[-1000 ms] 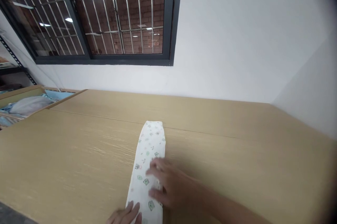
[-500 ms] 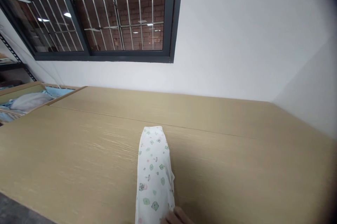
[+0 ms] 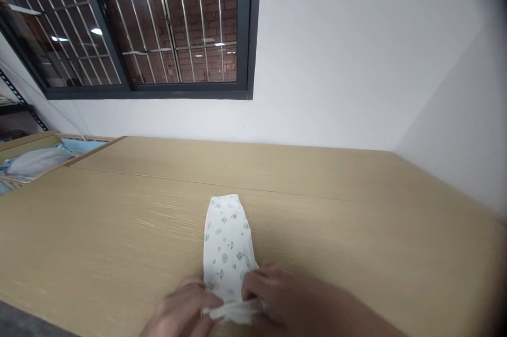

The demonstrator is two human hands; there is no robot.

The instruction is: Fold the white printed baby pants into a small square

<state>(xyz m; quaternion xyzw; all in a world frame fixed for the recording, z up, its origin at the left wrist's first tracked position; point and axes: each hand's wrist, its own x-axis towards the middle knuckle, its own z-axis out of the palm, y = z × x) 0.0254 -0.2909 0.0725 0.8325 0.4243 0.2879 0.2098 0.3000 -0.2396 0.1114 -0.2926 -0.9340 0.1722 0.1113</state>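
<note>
Moved since last frame: my left hand [image 3: 180, 308] and right hand [image 3: 283, 295] have come in, both pinched closed on the near edge of the folded white printed cloth [image 3: 225, 242], flat on the wooden table [image 3: 336, 221].

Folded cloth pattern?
The folded cloth is white with small green and pink motifs; best in head view.

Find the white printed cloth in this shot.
The head view shows the white printed cloth on the wooden tabletop, its near end between the left hand and right hand.
</note>
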